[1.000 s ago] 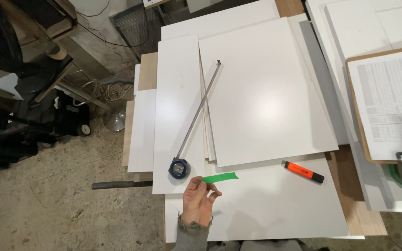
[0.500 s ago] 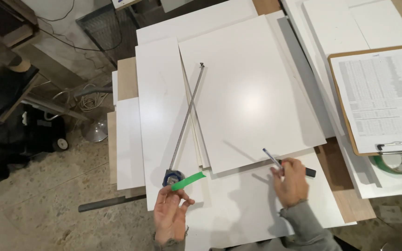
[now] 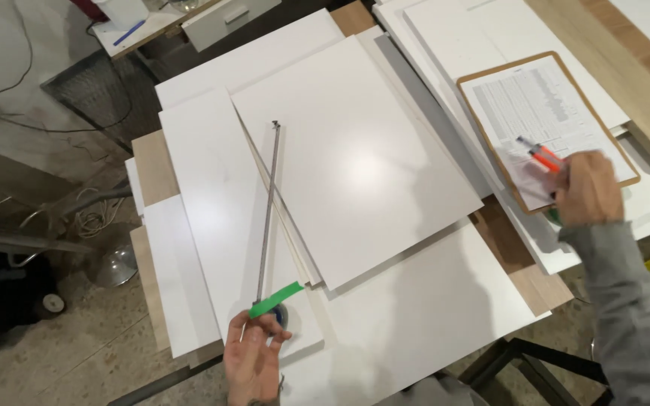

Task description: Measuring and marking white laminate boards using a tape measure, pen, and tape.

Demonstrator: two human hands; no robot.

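green masking tape, a short strip, was pinched between the thumb and fingertips of the left hand, which were closed lightly on its lower end while the rest of the strip stuck out up and to the right. just behind the strip lay the dark blue round case of a tape measure, mostly hidden by it, and its metal blade ran straight up across the white laminated boards stacked on the bench.

the right hand, in a grey sleeve, was curled shut around an orange highlighter marker together with a thin blue pen, both tips pointing up and left. it hovered over the lower edge of a brown clipboard carrying a printed sheet of paper, well apart from the left hand. whether the marker touched the paper could not be told. a wooden plank lay beside the clipboard.
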